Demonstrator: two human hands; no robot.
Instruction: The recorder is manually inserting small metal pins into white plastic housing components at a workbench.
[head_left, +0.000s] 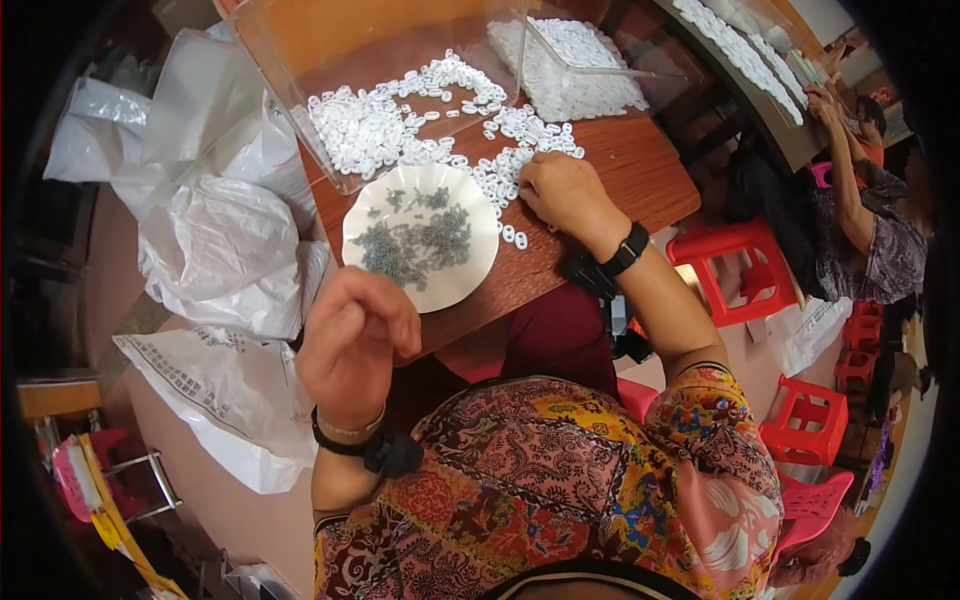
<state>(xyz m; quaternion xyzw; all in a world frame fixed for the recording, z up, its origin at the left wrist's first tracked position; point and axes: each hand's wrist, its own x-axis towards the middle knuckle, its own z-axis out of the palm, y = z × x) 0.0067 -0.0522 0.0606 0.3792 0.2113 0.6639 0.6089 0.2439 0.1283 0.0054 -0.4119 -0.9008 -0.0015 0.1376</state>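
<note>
My left hand (352, 335) is curled near the front edge of the brown wooden table (640, 170), just below a white scalloped plate (481, 262) holding small grey metal pieces (420, 240); whether it holds anything cannot be told. My right hand (562, 192) rests knuckles-up on a scatter of small white plastic rings (505, 170), its fingers bent down among them and hidden. A clear plastic box (400, 75) lying open toward me has several more white rings inside.
White plastic bags (215, 235) are heaped at the table's left. A second clear box (580, 60) of white parts stands behind. Red plastic stools (740, 265) sit at the right, where another person (870, 230) works at another table.
</note>
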